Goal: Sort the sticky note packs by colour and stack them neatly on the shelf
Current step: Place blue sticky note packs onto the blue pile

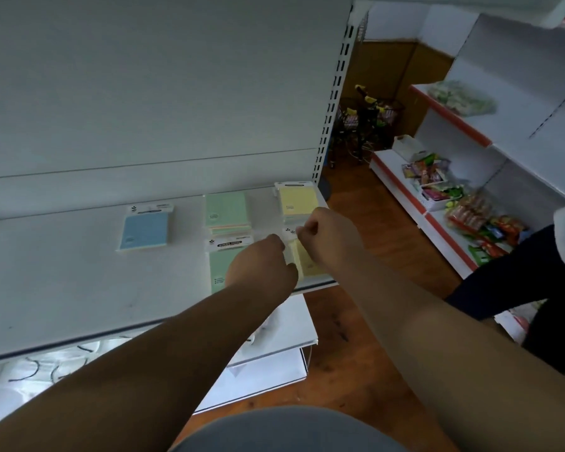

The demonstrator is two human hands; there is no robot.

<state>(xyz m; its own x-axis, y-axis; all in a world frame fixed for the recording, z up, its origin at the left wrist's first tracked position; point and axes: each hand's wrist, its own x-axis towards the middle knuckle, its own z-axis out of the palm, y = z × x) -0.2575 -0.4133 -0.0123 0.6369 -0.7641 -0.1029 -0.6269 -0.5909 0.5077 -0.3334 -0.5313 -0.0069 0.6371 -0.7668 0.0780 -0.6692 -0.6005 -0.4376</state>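
On the white shelf (62, 272) lie several sticky note packs. A blue pack (146, 230) lies alone at the left. A green stack (227, 212) sits mid-shelf, with another green pack (221, 262) in front of it, partly under my left hand. A yellow stack (298, 200) sits at the back right. Both hands hold a yellow pack (307, 259) at the shelf's right front edge. My left hand (261, 265) grips its left side. My right hand (327, 233) pinches its white header at the top.
The shelf's right end drops to a wooden floor (356, 353). A second shelving unit (454, 203) with snack packets stands to the right. A person in dark trousers (519, 282) stands at the right edge. Lower white shelves (274, 370) sit beneath.
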